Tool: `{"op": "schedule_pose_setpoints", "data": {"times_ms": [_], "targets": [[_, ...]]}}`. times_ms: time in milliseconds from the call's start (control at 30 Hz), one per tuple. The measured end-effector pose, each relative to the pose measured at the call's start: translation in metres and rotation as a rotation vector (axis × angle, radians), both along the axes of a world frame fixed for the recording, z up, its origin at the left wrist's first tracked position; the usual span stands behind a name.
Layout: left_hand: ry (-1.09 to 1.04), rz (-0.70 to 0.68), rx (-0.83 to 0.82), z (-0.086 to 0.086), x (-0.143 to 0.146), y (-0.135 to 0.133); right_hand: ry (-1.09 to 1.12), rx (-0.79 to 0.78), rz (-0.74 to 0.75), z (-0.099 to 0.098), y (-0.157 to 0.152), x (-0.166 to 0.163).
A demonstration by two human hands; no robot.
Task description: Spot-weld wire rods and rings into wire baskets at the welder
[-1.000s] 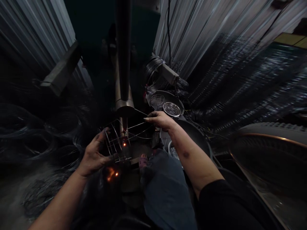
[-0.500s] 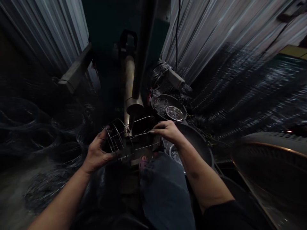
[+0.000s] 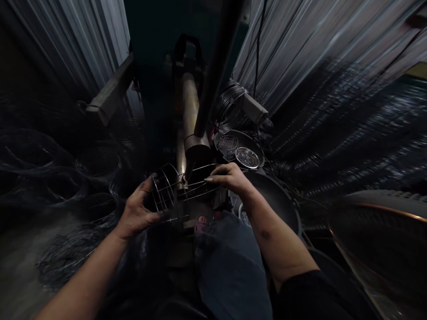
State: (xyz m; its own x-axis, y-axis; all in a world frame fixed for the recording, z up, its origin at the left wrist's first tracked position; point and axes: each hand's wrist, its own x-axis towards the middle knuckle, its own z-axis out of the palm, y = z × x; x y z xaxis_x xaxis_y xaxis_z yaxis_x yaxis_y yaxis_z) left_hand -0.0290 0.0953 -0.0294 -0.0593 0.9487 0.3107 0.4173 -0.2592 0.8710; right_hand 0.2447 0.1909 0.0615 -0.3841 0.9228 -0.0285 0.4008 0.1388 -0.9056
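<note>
The left hand (image 3: 138, 212) is half open, the fingers spread and curved around the round end of the wire frame (image 3: 170, 191). The right hand (image 3: 229, 178) closes lightly on the long wires at the other end. The frame lies between both hands, just under the tip of the welding arm (image 3: 199, 149), above the person's knee (image 3: 227, 266). Behind the right hand, a round tray (image 3: 242, 135) carries a small dish (image 3: 247, 157) of tiny metal pieces and a small wire grid (image 3: 228, 144).
</note>
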Motion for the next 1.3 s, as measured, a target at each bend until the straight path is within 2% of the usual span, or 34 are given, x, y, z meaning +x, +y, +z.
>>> {"op": "schedule_pose_setpoints", "data": {"times_ms": [267, 700, 1300], "targets": [[-0.125, -0.034, -0.018, -0.003, 0.002, 0.002, 0.014, -0.026, 0.01, 0.0, 0.005, -0.003], [-0.111, -0.006, -0.059, 0.007, 0.006, 0.011, 0.034, -0.028, 0.033, 0.002, 0.018, -0.004], [-0.171, 0.003, -0.146, 0.012, 0.011, 0.018, 0.025, -0.038, 0.027, -0.001, 0.026, -0.002]]}}
